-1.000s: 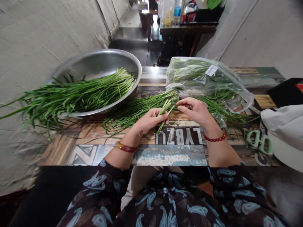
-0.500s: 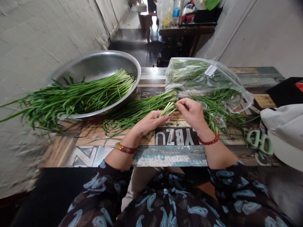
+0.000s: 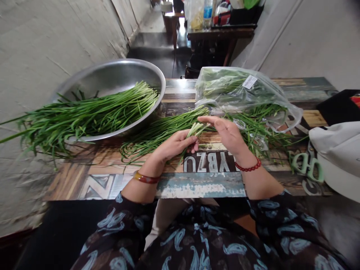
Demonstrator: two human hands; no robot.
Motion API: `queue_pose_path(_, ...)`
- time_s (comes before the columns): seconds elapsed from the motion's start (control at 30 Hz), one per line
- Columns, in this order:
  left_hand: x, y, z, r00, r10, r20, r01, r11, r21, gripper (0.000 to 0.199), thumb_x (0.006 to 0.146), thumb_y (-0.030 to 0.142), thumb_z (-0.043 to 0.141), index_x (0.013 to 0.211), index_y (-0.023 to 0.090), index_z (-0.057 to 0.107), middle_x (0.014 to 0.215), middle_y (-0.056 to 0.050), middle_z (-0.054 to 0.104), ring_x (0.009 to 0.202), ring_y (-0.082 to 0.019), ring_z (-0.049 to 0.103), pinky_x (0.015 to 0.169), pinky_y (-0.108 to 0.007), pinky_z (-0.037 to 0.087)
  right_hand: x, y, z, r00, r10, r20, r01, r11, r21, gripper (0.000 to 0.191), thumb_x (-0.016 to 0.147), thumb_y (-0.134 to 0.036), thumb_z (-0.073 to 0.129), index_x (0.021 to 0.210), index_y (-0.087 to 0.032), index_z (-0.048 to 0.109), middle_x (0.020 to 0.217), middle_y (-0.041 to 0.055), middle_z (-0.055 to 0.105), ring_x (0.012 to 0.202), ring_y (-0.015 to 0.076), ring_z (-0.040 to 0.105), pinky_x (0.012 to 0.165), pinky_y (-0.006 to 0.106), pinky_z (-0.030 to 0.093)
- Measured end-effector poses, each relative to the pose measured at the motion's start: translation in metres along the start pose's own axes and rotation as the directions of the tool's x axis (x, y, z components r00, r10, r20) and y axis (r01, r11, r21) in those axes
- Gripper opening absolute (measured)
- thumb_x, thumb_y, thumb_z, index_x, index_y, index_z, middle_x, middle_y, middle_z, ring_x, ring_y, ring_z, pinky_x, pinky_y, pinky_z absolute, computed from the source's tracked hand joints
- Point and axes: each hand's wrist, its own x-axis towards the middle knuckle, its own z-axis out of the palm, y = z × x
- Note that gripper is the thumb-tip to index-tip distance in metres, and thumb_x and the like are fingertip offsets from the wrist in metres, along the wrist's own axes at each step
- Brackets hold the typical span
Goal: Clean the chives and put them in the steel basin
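My left hand [image 3: 178, 144] is closed around a small bunch of garlic chives [image 3: 197, 129], its pale cut ends pointing up and to the right. Beside those ends, my right hand [image 3: 227, 133] has its fingers stretched out flat; it appears to hold nothing, and whether it touches the stems is hard to tell. Behind my left hand lies a loose pile of garlic chives [image 3: 165, 127] on the wooden table [image 3: 202, 183]. More leafy stems [image 3: 247, 129] are spread to the right of my right hand.
At the left stands a big metal basin [image 3: 109, 75] with long chives [image 3: 112, 108] hanging over its rim. A clear plastic bag [image 3: 250, 93] of greens lies at the back right. Green-handled scissors [image 3: 306, 165] and a pale cap [image 3: 337, 157] are at the right edge.
My right hand's fingers have gone from a pinch at the chive ends to stretched out flat. My left hand still grips the bunch, shifted slightly left.
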Motion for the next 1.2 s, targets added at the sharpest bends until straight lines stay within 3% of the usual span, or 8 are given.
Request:
queue_pose_path(0.17, -0.011, 0.011, -0.016, 0.954, 0.047, -0.297, -0.104, 0.978, -0.182, 0.032, 0.083, 0.046, 0.07, 0.092, 0.017, 0.058, 0.066, 0.002, 0.055, 0.048, -0.007, 0.046, 0.044, -0.019, 0.032, 0.005, 0.031, -0.009, 0.989, 0.054, -0.134, -0.071, 0.99, -0.125, 0.036, 0.098, -0.045, 0.048, 0.114, -0.024, 0.073, 0.112, 0.0072, 0.076, 0.106, 0.0223, 0.069, 0.097, 0.041, 0.052)
queue_pose_path(0.37, -0.017, 0.014, -0.032, 0.742, 0.17, -0.649, -0.187, 0.981, 0.043, 0.022, 0.087, 0.041, 0.067, 0.083, 0.02, 0.062, 0.055, 0.006, 0.036, 0.047, -0.007, 0.031, 0.044, -0.023, 0.021, 0.004, 0.05, -0.001, 0.98, -0.129, 0.154, 0.189, 0.854, -0.484, 0.03, 0.095, -0.022, 0.05, 0.115, -0.022, 0.072, 0.117, 0.0102, 0.072, 0.112, 0.0258, 0.064, 0.103, 0.046, 0.045)
queue_pose_path(0.53, -0.018, 0.01, -0.041, 0.587, 0.383, -0.713, -0.155, 0.918, 0.366, 0.025, 0.09, 0.043, 0.065, 0.08, 0.02, 0.061, 0.063, 0.002, 0.045, 0.065, -0.012, 0.047, 0.057, -0.024, 0.034, 0.002, 0.045, -0.008, 0.965, -0.055, 0.258, 0.211, 0.746, -0.632, 0.024, 0.091, -0.02, 0.056, 0.106, -0.019, 0.074, 0.106, 0.0127, 0.072, 0.1, 0.0265, 0.064, 0.093, 0.043, 0.047)
queue_pose_path(0.67, -0.016, 0.003, -0.044, 0.468, 0.543, -0.697, -0.08, 0.812, 0.579, 0.032, 0.094, 0.048, 0.059, 0.079, 0.019, 0.059, 0.067, 0.002, 0.045, 0.069, -0.013, 0.05, 0.068, -0.027, 0.04, 0.002, 0.029, -0.029, 0.916, 0.108, 0.386, 0.134, 0.826, -0.548, 0.017, 0.088, -0.025, 0.061, 0.084, -0.02, 0.077, 0.088, 0.0069, 0.074, 0.084, 0.0212, 0.067, 0.078, 0.033, 0.05)
queue_pose_path(0.77, -0.013, 0.001, -0.041, 0.519, 0.541, -0.661, -0.048, 0.791, 0.61, 0.032, 0.096, 0.046, 0.054, 0.079, 0.019, 0.058, 0.065, 0.001, 0.045, 0.068, -0.014, 0.049, 0.068, -0.028, 0.039, 0.003, 0.022, -0.038, 0.93, 0.157, 0.332, 0.037, 0.86, -0.509, 0.019, 0.088, -0.03, 0.062, 0.08, -0.021, 0.077, 0.084, 0.0048, 0.075, 0.079, 0.02, 0.069, 0.072, 0.031, 0.05)
queue_pose_path(0.87, -0.008, 0.0, -0.034, 0.639, 0.467, -0.611, -0.032, 0.81, 0.586, 0.026, 0.097, 0.035, 0.051, 0.078, 0.019, 0.058, 0.062, 0.002, 0.044, 0.065, -0.013, 0.045, 0.064, -0.027, 0.037, 0.005, 0.028, -0.034, 0.996, 0.07, 0.055, -0.03, 0.848, -0.529, 0.022, 0.09, -0.028, 0.057, 0.086, -0.02, 0.078, 0.091, 0.0062, 0.077, 0.086, 0.0218, 0.07, 0.078, 0.034, 0.051)
queue_pose_path(0.97, -0.003, -0.001, -0.029, 0.716, 0.401, -0.571, -0.005, 0.821, 0.571, 0.019, 0.092, 0.027, 0.054, 0.077, 0.017, 0.057, 0.065, 0.002, 0.048, 0.065, -0.012, 0.043, 0.064, -0.025, 0.035, 0.007, 0.04, -0.025, 0.995, -0.024, -0.102, -0.033, 0.849, -0.528, 0.023, 0.091, -0.024, 0.054, 0.095, -0.02, 0.077, 0.096, 0.0068, 0.076, 0.09, 0.0217, 0.069, 0.083, 0.036, 0.052)
queue_pose_path(1.2, 0.005, -0.009, -0.023, 0.789, 0.297, -0.537, -0.055, 0.906, 0.419, 0.023, 0.09, 0.032, 0.052, 0.075, 0.016, 0.059, 0.061, 0.003, 0.047, 0.063, -0.012, 0.042, 0.06, -0.024, 0.032, 0.005, 0.052, -0.001, 0.978, -0.15, 0.149, 0.208, 0.805, -0.555, 0.021, 0.093, -0.024, 0.056, 0.103, -0.02, 0.074, 0.1, 0.0083, 0.074, 0.094, 0.0227, 0.066, 0.089, 0.039, 0.05)
